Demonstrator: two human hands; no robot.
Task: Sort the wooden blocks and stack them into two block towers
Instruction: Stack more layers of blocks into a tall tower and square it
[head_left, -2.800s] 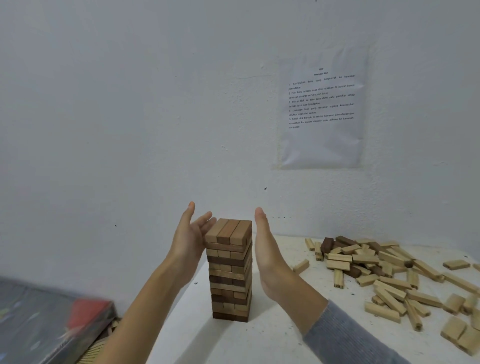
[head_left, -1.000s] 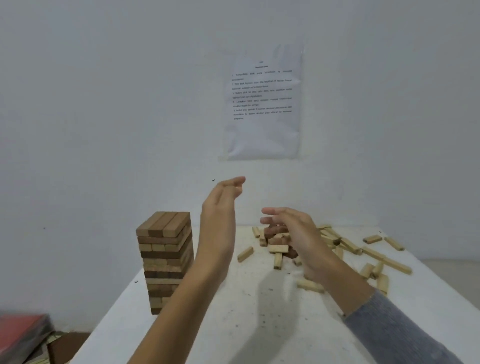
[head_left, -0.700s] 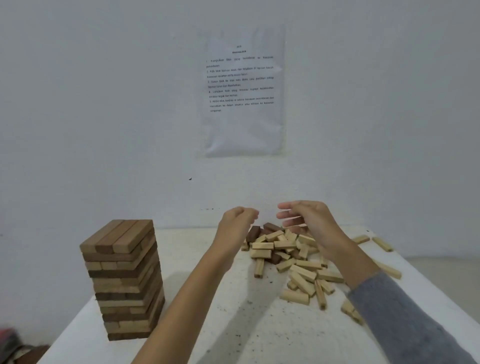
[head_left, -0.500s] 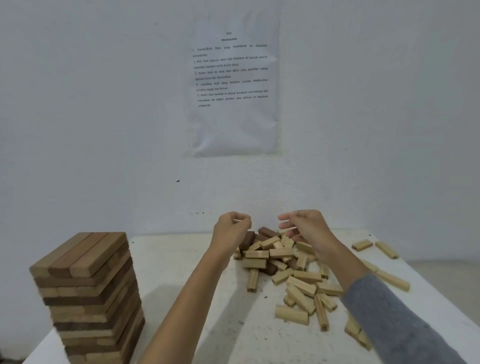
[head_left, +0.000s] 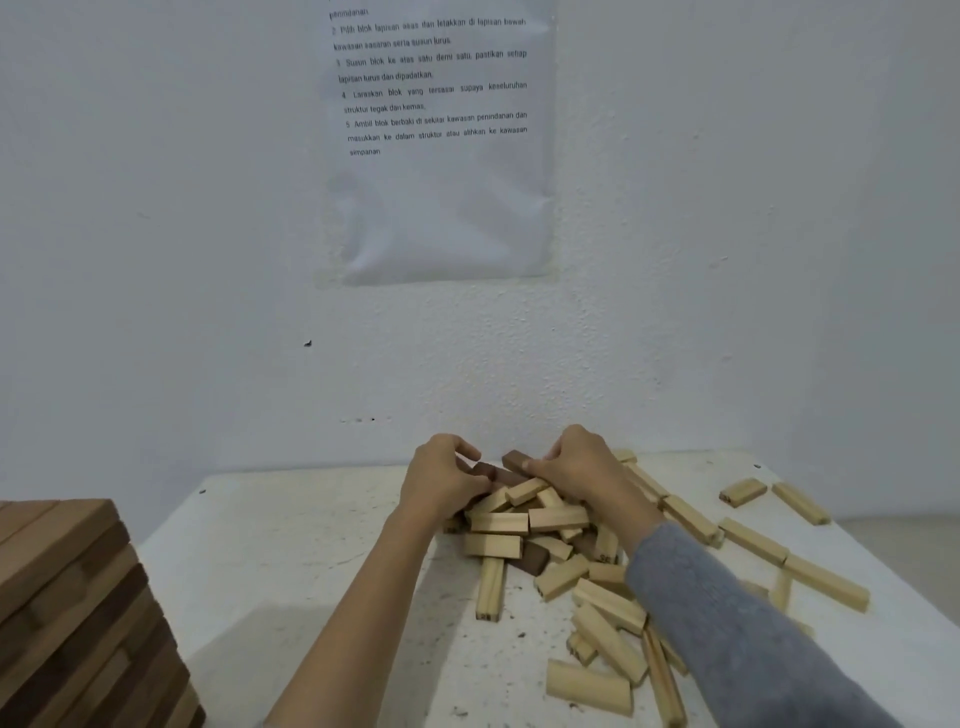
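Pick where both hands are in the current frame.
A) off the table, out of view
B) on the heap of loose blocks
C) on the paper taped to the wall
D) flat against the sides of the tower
B: the left hand and right hand are both down on the heap of loose blocks, fingers curled at the dark blocks on top; the tower stands apart at lower left.

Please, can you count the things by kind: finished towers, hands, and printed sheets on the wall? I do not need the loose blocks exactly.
finished tower: 1
hands: 2 (left hand, right hand)
printed sheet: 1
Total: 4
The loose blocks lie heaped and overlapping, so they are not counted.
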